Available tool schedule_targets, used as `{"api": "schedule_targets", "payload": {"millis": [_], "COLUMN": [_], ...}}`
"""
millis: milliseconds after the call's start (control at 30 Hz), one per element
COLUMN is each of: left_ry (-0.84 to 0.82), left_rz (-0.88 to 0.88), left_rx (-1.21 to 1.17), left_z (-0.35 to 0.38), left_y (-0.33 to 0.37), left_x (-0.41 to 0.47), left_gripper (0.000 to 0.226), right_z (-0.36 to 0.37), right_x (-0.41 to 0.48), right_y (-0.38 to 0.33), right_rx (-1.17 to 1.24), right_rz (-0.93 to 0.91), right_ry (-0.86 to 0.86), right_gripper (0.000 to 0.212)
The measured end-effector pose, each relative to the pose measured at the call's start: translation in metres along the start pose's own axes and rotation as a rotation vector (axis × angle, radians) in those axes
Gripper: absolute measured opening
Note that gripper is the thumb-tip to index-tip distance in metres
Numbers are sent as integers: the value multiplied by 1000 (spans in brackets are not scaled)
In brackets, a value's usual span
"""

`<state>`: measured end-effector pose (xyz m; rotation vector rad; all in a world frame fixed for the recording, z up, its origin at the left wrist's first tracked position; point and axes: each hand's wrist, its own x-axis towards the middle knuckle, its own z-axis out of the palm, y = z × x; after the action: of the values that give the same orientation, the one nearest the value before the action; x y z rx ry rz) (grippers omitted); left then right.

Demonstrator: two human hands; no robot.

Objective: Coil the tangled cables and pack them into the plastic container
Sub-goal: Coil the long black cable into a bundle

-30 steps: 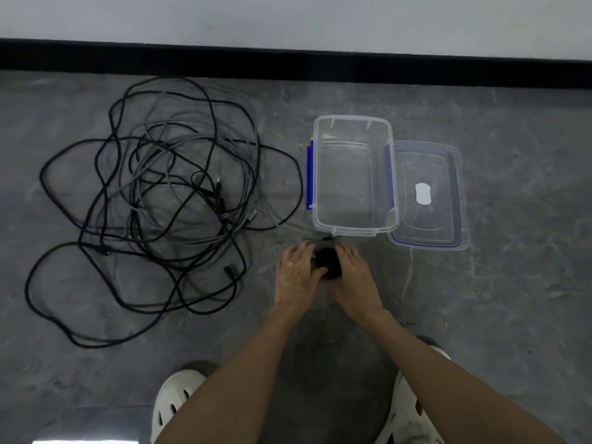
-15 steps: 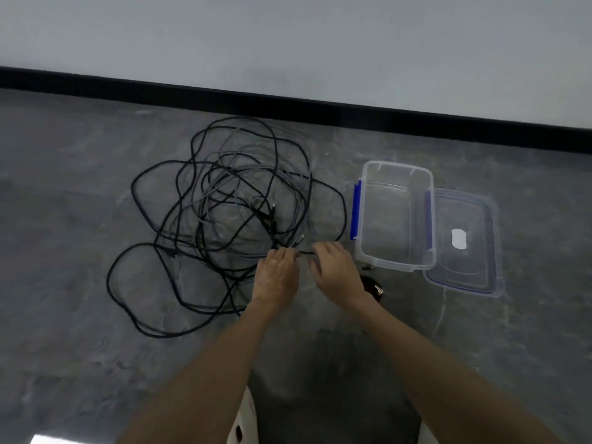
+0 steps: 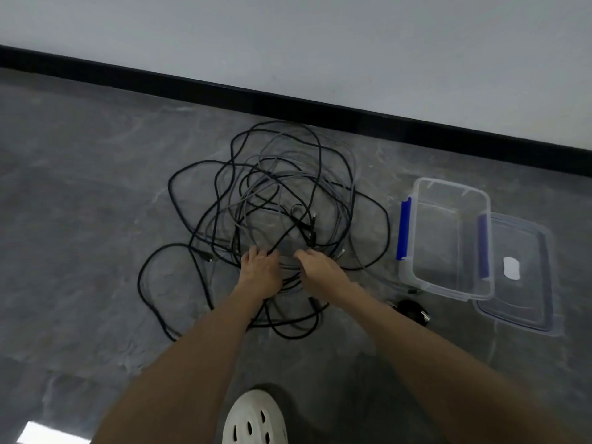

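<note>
Tangled cables (image 3: 272,203), black and grey: loose heap on floor (image 3: 80,219), toward far edge below black skirting (image 3: 320,107). Both hands at heap's near side. Left hand (image 3: 258,272): fingers bent down among strands; clamped or not, cannot tell. Right hand (image 3: 320,267) just beside it: fingers curled over strands, grip likewise unclear. Plastic container (image 3: 408,274): open, upright, right of heap, apart from it. Lid (image 3: 519,274) flat against container's right side. Small coiled black cable (image 3: 411,310) on floor at container's near edge. White shoe (image 3: 256,418) at bottom.
</note>
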<state>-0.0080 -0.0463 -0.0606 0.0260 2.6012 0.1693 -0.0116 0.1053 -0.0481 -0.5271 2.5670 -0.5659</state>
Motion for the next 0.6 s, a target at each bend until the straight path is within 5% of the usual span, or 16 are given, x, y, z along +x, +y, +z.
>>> {"api": "schedule_targets", "payload": {"millis": [233, 400, 533, 600], "left_ry": [260, 414, 409, 377], "left_rz": [80, 207, 390, 413], "left_rx": [-25, -261, -393, -431], "left_z": [-21, -57, -82, -94], "left_y": [-11, -6, 18, 33], "left_x": [-12, -28, -42, -51], "left_gripper": [31, 34, 27, 27], "right_z": [-7, -32, -66, -87], "right_x": [1, 10, 12, 8], "right_y": [-19, -29, -41, -47], "right_rx": [273, 628, 1483, 1631], "right_rz": [157, 412, 633, 596], "right_ry": [-58, 164, 211, 270], "right_gripper": [20, 27, 19, 18]}}
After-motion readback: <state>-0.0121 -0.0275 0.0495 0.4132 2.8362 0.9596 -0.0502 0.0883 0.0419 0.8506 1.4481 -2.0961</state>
